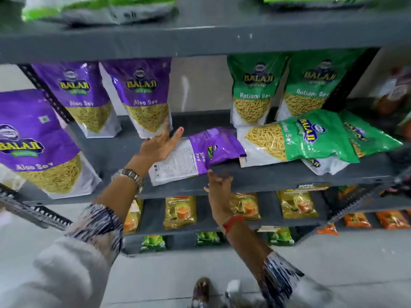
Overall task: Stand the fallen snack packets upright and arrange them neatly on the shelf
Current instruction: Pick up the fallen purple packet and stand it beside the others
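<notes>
Right hand (219, 185) at frame centre, fingers spread, nothing gripped, left hand (159, 145) laid flat (open) against fallen purple packet (195, 152), grey shelf (278, 176) beneath.

The green and white packets (97, 10) on the top shelf are blurred and cut off by the upper edge. At far right, a reddish packet (393, 90) is too smeared to identify. The lowest fallen green packet (327, 162) lies mostly hidden under others.

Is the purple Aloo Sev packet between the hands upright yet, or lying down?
Lying down. The purple Aloo Sev packet lies flat on the shelf, its print sideways, left hand on it, right hand below its edge.
</notes>
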